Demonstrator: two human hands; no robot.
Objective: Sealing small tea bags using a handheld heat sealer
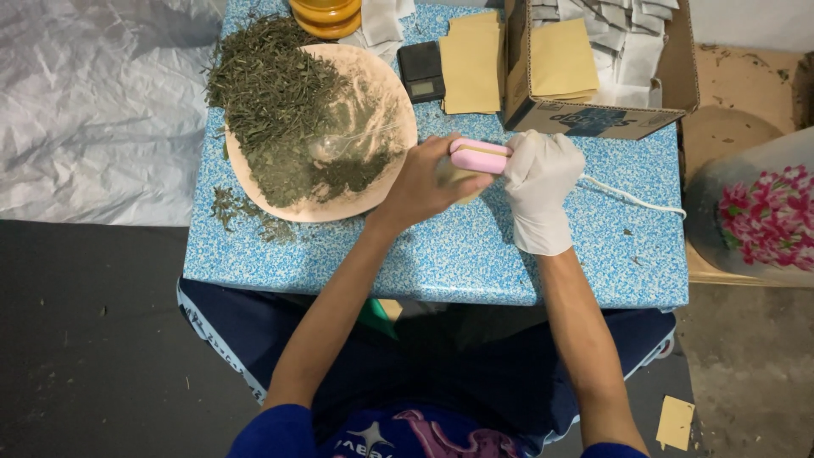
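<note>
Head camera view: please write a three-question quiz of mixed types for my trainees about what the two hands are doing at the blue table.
1. True or false: the right hand wears a white glove.
2. Multiple choice: the pink handheld device is gripped by A) the left hand alone, B) the right hand, with the left hand at its other end, C) neither hand.
3. Fill in: the dried green leaves are heaped on a round ____ tray.

Key
1. True.
2. B. A white cord trails off to the right across the blue speckled table.
3. Tan.
</note>
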